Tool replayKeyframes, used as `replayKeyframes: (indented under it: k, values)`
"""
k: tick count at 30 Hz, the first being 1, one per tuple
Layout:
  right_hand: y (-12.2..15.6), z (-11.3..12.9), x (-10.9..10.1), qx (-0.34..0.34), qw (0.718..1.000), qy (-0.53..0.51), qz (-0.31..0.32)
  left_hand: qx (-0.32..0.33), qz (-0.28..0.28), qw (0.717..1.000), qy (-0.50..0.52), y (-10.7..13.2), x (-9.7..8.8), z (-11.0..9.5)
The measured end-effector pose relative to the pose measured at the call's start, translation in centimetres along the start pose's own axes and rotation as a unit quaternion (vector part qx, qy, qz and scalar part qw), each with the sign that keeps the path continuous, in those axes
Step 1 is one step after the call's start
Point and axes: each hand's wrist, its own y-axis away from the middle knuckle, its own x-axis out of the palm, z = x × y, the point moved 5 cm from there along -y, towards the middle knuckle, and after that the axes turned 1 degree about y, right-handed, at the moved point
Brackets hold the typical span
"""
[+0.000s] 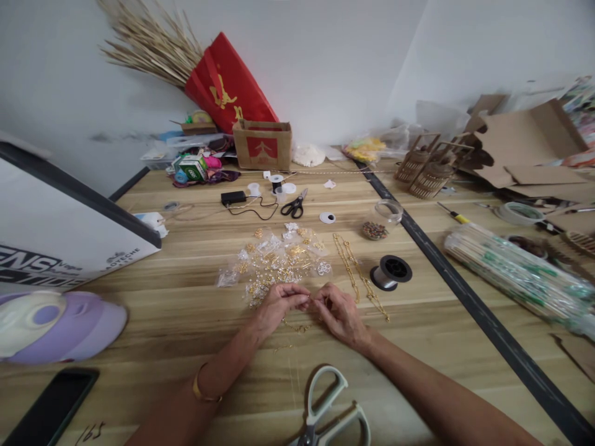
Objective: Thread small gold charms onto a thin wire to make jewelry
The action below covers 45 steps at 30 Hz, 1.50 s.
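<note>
My left hand (283,301) and my right hand (341,313) meet fingertip to fingertip above the wooden table. Both are pinched closed around something too small to make out. A thin gold chain (297,326) lies just below the fingers, and clear thread runs down from it. Behind my left hand spreads a pile of clear and gold beads (279,263), partly in small plastic bags. Longer gold chains (353,272) lie beyond my right hand, beside a dark spool of thin wire or thread (391,272). Large pale-handled scissors (325,409) rest nearest me.
Black scissors (294,204), a black adapter (233,197) and a clear jar of small beads (374,230) stand farther back. A phone (53,402) and a purple-and-white object (69,325) are at left. Bagged wooden sticks (515,272) lie at right, past a dark strip (446,285).
</note>
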Motion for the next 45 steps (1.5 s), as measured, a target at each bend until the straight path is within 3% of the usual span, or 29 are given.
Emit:
replayKeyframes:
  k: [45]
  values:
    - [0.03,-0.1,0.0,0.001,1.0,0.004,-0.006,0.017,0.004,1.0,-0.004,-0.09,-0.01,-0.03]
